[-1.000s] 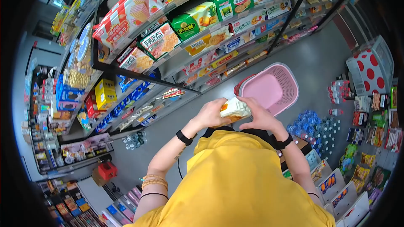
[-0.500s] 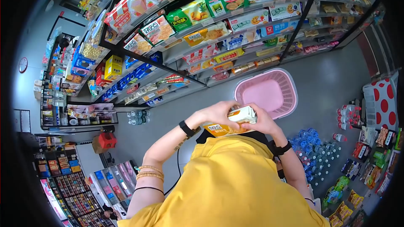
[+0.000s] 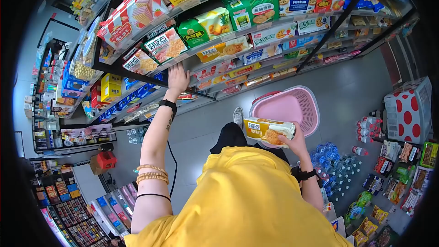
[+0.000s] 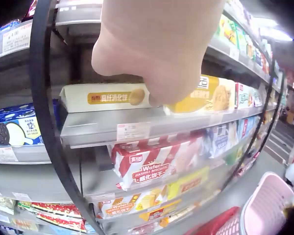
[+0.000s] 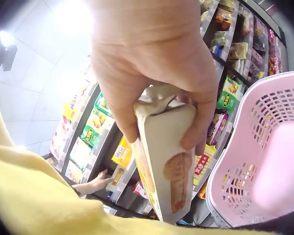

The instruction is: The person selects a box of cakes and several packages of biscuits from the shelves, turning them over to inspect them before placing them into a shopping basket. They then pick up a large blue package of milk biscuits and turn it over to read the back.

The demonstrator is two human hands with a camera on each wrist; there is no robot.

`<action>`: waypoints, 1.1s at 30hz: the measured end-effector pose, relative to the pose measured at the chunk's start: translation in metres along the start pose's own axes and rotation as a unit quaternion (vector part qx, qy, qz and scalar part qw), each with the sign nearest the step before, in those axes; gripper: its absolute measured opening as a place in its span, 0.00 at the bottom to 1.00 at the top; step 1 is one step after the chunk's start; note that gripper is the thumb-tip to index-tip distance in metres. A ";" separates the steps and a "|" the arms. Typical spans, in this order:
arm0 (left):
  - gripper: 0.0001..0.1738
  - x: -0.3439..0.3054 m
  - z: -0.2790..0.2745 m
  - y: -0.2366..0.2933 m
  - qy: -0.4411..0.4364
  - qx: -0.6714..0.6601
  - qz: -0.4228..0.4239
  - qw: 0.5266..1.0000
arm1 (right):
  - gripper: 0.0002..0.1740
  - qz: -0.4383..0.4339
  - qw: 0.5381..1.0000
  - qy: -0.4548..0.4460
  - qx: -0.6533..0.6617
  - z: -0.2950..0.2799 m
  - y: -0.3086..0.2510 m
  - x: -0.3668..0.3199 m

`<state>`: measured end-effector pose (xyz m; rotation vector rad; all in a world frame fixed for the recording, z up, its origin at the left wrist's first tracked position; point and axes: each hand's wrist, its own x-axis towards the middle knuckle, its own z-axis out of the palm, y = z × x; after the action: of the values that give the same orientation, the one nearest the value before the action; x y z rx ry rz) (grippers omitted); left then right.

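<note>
My right hand (image 3: pixel 297 142) grips one end of a white and yellow biscuit packet (image 3: pixel 264 130), held in front of the body. In the right wrist view, thumb and fingers clasp the crimped end of this packet (image 5: pixel 169 132). My left hand (image 3: pixel 179 79) reaches to a shelf with its fingers pointing inward. In the left wrist view, the left hand (image 4: pixel 152 54) lies over a shelf holding a white biscuit packet (image 4: pixel 108 97) and a yellow one (image 4: pixel 218 93). Its fingertips are largely hidden there.
A pink basket (image 3: pixel 312 110) stands on the floor ahead, near a shoe (image 3: pixel 238 116). Shelves of biscuits, with black posts (image 4: pixel 44 98), fill the front. Bottles in blue wrap (image 3: pixel 331 155) stand on the floor at the right, near a red-dotted box (image 3: pixel 407 110).
Both hands were on the biscuit packet. The left hand has let go and moved forward and left to the shelf; the right hand keeps the packet, now turned more front-side up.
</note>
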<state>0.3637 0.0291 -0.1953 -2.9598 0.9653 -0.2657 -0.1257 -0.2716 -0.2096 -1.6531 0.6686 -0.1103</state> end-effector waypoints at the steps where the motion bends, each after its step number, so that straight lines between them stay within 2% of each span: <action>1: 0.41 0.007 0.005 -0.008 -0.037 0.012 -0.011 0.999 | 0.35 -0.001 1.000 0.003 0.004 0.002 -0.002 0.003; 3: 0.41 0.022 0.016 -0.023 -0.111 0.038 -0.030 0.993 | 0.34 0.007 1.000 0.004 0.022 0.009 -0.005 0.008; 8: 0.33 0.058 0.044 -0.050 -0.145 0.025 -0.040 0.988 | 0.35 0.019 0.997 0.008 0.074 0.020 -0.008 0.018; 12: 0.34 0.064 0.081 -0.060 -0.107 -0.023 -0.032 0.993 | 0.36 0.014 0.996 0.018 0.091 0.022 -0.017 0.021; 14: 0.35 0.064 0.073 -0.051 -0.110 -0.023 -0.039 0.993 | 0.36 0.007 0.995 0.033 0.091 0.021 -0.011 0.016; 17: 0.38 0.069 0.044 -0.041 -0.127 -0.124 -0.058 0.982 | 0.36 0.006 0.993 0.057 0.100 0.017 0.002 0.004; 18: 0.38 0.071 0.098 -0.077 -0.065 -0.159 -0.031 0.985 | 0.36 0.009 0.993 0.060 0.106 0.015 0.003 0.000; 19: 0.38 0.071 0.117 -0.090 -0.080 -0.417 -0.081 0.902 | 0.36 0.013 0.992 0.065 0.112 0.012 0.003 -0.005; 20: 0.38 0.072 0.121 -0.092 -0.092 -0.643 -0.127 0.750 | 0.36 0.014 0.991 0.067 0.118 0.010 0.005 -0.009; 21: 0.37 0.071 0.123 -0.094 -0.105 -0.656 -0.131 0.736 | 0.36 0.015 0.990 0.071 0.124 0.008 0.006 -0.014; 22: 0.36 0.069 0.112 -0.091 -0.119 -0.496 -0.097 0.855 | 0.36 0.016 0.988 0.075 0.131 0.006 0.008 -0.018; 23: 0.36 0.066 0.098 -0.085 -0.125 -0.335 -0.066 0.931 | 0.36 0.015 0.989 0.081 0.126 0.004 0.009 -0.022; 24: 0.35 0.064 0.084 -0.079 -0.133 -0.232 -0.050 0.962 | 0.36 0.015 0.989 0.087 0.120 0.002 0.010 -0.026; 26: 0.34 0.063 0.060 -0.065 -0.132 -0.088 -0.033 0.987 | 0.36 0.020 0.989 0.093 0.112 -0.002 0.017 -0.033; 29: 0.32 0.057 0.028 -0.040 -0.097 0.019 -0.023 0.995 | 0.36 0.013 0.987 0.101 0.126 -0.006 0.027 -0.041; 32: 0.30 0.052 0.005 -0.026 -0.137 0.012 -0.150 0.979 | 0.36 0.010 0.984 0.104 0.145 -0.009 0.034 -0.045; 33: 0.30 0.050 0.001 -0.024 -0.143 0.021 -0.162 0.976 | 0.35 0.010 0.983 0.105 0.153 -0.010 0.036 -0.046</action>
<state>0.4175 0.0195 -0.1869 -2.9895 0.4405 0.1363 -0.1808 -0.2593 -0.2271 -1.3483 0.7850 -0.3591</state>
